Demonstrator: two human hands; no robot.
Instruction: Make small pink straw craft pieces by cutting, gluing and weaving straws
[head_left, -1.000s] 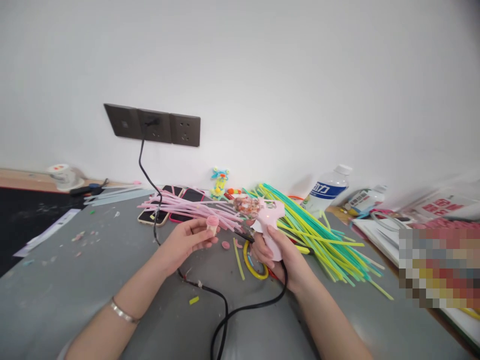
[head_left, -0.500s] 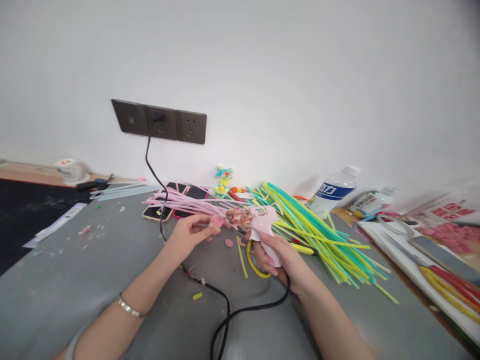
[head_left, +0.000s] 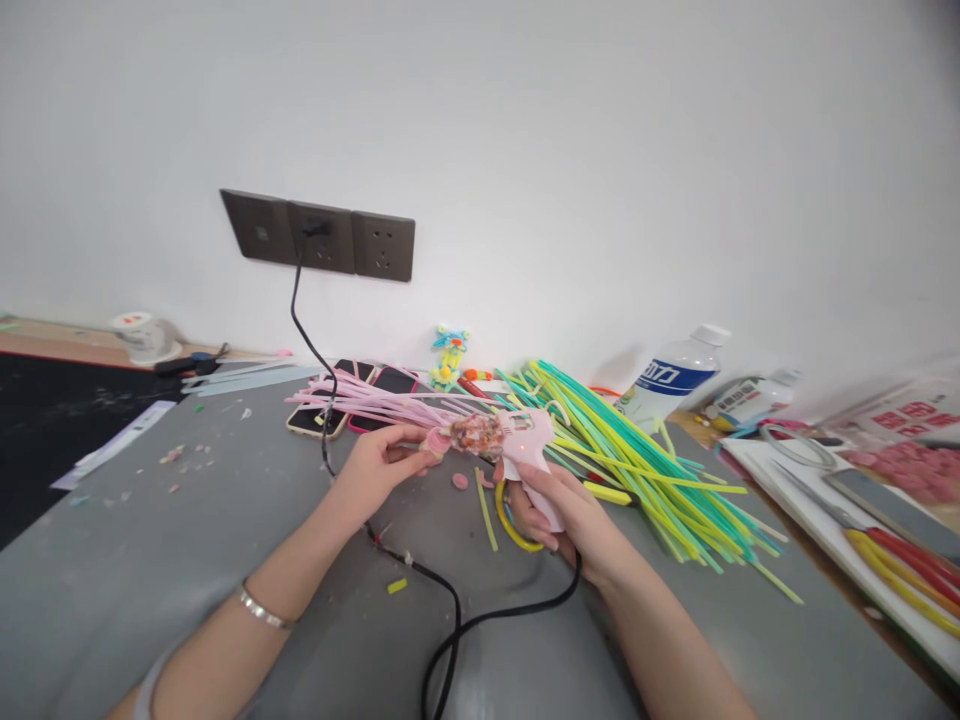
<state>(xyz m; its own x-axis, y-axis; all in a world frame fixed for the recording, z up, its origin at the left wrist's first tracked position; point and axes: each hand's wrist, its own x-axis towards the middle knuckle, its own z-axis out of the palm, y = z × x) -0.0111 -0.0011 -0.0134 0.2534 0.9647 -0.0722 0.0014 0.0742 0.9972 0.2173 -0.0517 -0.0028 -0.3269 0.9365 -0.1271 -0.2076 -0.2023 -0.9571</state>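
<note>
One smooth black cord [head_left: 517, 608] loops over the grey counter [head_left: 337, 660] on the near side of the pink glue gun [head_left: 531, 440], with a stubby yellow-green piece [head_left: 397, 586] left of the loop. The right hand [head_left: 559, 505] is wrapped around the glue gun's glossy handle; the left hand [head_left: 390, 465] pinches a small, rounded pink piece [head_left: 437, 443] at its lumpy, crusted nozzle end, contact unclear. A shiny yellow ring [head_left: 517, 535] lies below the glue gun, partly hidden. Beyond, slender pale-pink strips [head_left: 360, 395] fan out to its left, straight yellow and green strips [head_left: 637, 460] to its right. Farther right stands a clear bottle [head_left: 675, 375]; farthest, up and left, are flat, dark wall sockets [head_left: 319, 235].
</note>
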